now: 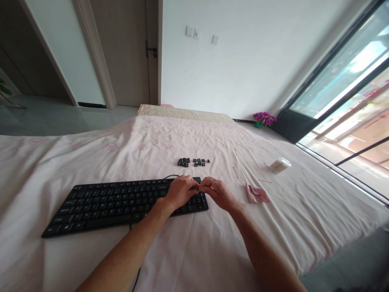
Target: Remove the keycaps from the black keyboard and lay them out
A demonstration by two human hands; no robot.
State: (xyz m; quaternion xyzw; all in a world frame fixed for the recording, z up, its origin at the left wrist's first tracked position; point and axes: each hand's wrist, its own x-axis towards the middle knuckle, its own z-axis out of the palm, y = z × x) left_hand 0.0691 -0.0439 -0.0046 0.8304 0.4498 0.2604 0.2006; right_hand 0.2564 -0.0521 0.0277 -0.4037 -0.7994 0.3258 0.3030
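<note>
A black keyboard [112, 202] lies slightly slanted on the pink bed sheet. Over its right end, at the number pad, my left hand [182, 190] rests with its fingers bent and closed. Meeting it at the keyboard's upper right corner, my right hand [217, 192] has its fingers pinched together. The fingertips of both hands almost touch, and whatever is between them is too small or hidden to make out. Just beyond the hands, several loose black keycaps [184, 162] lie in a cluster, with a second small group of keycaps [199, 163] beside it.
To the right lie a crumpled pink cloth [257, 194], thin cotton swabs [236, 172] and a clear tub with white contents [280, 165]. The keyboard's cable [137, 280] runs toward me. Purple flowers [264, 118] stand beyond the bed, near the glass door.
</note>
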